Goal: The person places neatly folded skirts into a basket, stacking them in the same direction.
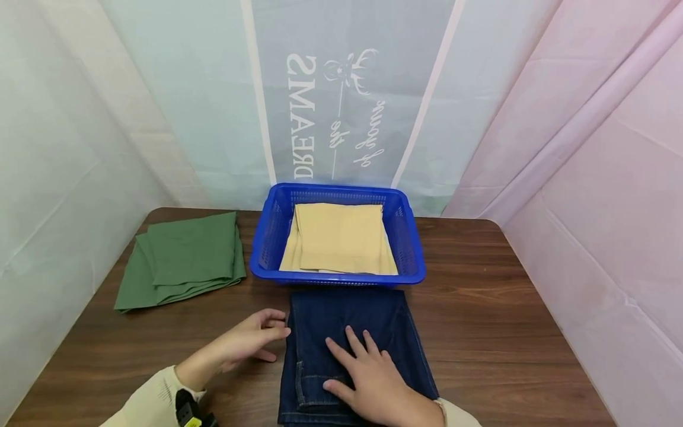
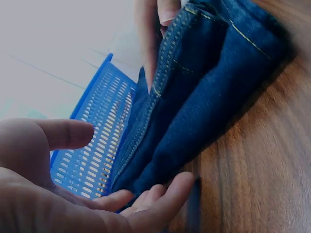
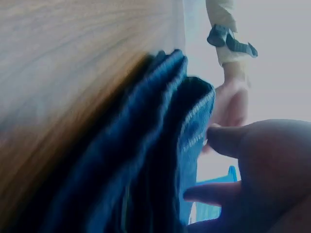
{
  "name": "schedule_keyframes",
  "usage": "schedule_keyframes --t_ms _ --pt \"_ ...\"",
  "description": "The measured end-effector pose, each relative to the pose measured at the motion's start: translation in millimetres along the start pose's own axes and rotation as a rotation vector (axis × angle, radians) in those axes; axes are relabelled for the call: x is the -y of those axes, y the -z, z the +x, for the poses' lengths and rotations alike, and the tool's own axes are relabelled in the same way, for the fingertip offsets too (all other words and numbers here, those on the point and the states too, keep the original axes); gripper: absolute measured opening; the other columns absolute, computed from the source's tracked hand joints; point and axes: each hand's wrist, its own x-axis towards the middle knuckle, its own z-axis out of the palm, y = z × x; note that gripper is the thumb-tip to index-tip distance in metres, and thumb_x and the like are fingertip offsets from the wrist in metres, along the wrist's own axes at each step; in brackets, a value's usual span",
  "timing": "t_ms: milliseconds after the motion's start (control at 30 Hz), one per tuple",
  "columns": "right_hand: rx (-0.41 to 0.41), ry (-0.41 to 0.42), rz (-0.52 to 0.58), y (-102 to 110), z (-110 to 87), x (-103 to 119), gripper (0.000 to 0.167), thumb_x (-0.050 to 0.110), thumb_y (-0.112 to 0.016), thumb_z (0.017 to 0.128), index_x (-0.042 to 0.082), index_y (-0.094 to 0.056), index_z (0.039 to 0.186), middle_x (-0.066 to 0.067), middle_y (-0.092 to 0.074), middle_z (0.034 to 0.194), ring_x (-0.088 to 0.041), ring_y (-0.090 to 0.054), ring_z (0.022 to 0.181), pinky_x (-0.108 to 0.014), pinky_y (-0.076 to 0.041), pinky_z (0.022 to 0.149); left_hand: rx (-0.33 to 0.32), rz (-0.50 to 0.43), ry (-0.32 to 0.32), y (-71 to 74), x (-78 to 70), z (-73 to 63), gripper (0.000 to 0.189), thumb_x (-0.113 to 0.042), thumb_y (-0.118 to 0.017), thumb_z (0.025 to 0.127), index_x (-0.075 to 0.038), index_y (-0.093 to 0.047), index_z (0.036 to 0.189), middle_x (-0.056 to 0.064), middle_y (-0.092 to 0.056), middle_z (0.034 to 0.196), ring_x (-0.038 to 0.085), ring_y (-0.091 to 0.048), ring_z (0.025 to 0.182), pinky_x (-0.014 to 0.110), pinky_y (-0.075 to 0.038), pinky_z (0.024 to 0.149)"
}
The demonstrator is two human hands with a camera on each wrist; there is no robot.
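Dark blue jeans (image 1: 352,314), folded into a thick stack, lie on the table in front of the basket. A back pocket with pale stitching faces up. My right hand (image 1: 373,379) rests on top of them with its fingers spread out. At their left edge is my left hand (image 1: 248,341), fingertips right by the fold and nothing held. In the left wrist view the fingers (image 2: 165,201) of that hand reach along the side of the jeans (image 2: 189,107), the thumb held apart. The right wrist view shows the stacked denim layers (image 3: 165,116) from the side.
A blue plastic basket (image 1: 338,277) stands at the back middle with folded cream cloth (image 1: 341,237) in it. Folded green fabric (image 1: 192,249) lies on the wooden table (image 1: 491,320) at the back left. Curtains (image 1: 213,89) hang around the table's back and sides.
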Motion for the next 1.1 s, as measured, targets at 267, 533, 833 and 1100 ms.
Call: schedule_keyframes --t_ms 267,533,833,1100 --pt "-0.289 0.01 0.304 26 -14.7 -32 0.058 0.048 -0.065 0.098 0.012 -0.057 0.142 -0.01 -0.061 0.138 -0.029 -0.06 0.123 -0.044 -0.056 0.091 0.054 -0.156 0.026 -4.2 0.9 0.1 0.067 -0.017 -0.057 0.102 0.015 -0.023 0.151 0.039 -0.034 0.151 0.052 -0.036 0.14 0.056 -0.058 0.085" --pt "-0.48 -0.202 0.368 40 -26.6 -79 0.051 0.026 -0.072 0.097 -0.002 -0.054 0.136 -0.02 -0.058 0.129 -0.033 -0.057 0.117 -0.049 -0.052 0.091 0.085 -0.358 0.0 -7.6 9.1 1.4 0.059 -0.014 -0.044 0.106 0.018 -0.019 0.149 0.038 -0.029 0.152 0.05 -0.031 0.142 0.063 -0.051 0.095" --pt "-0.337 -0.34 0.638 37 -25.0 -93 0.069 0.029 -0.067 0.099 -0.01 -0.037 0.147 -0.029 -0.05 0.141 -0.04 -0.051 0.127 -0.056 -0.047 0.102 0.036 -0.327 0.018 -16.7 -0.1 1.8 0.067 -0.011 -0.054 0.101 0.016 -0.02 0.152 0.039 -0.028 0.154 0.052 -0.025 0.145 0.062 -0.05 0.097" --pt "-0.257 -0.407 0.939 37 -15.0 -84 0.067 0.029 -0.06 0.101 -0.013 -0.036 0.147 -0.029 -0.047 0.142 -0.04 -0.045 0.13 -0.06 -0.041 0.106 0.091 -0.358 -0.001 -12.8 7.8 5.3 0.07 -0.012 -0.057 0.101 0.016 -0.017 0.152 0.033 -0.043 0.148 0.041 -0.045 0.136 0.058 -0.052 0.097"
